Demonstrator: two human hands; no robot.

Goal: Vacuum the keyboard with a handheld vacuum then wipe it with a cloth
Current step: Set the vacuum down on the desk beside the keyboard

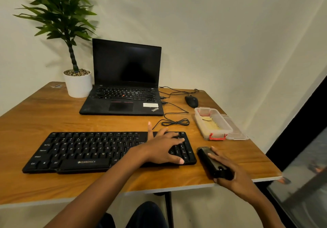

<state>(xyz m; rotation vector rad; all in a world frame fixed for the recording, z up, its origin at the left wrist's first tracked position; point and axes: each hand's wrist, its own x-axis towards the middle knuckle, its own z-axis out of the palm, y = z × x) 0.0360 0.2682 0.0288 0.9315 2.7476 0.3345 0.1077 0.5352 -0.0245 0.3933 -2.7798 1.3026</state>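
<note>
A black Zebronics keyboard (85, 149) lies flat across the near part of the wooden table (53, 114). My left hand (162, 148) rests spread over the keyboard's right end, fingers apart, gripping nothing. Just right of the keyboard, a black handheld vacuum (210, 160) lies on the table near the front edge. My right hand (231, 173) is wrapped around its near end, with a finger stretched along its top. A yellowish cloth (211, 124) lies in a clear plastic box (228, 130).
An open black laptop (123, 79) stands behind the keyboard. A potted plant (77, 82) sits at the back left. A black mouse (191, 101) and loose cables (175, 121) lie at the back right. The box's lid (237, 132) lies beside it by the right edge.
</note>
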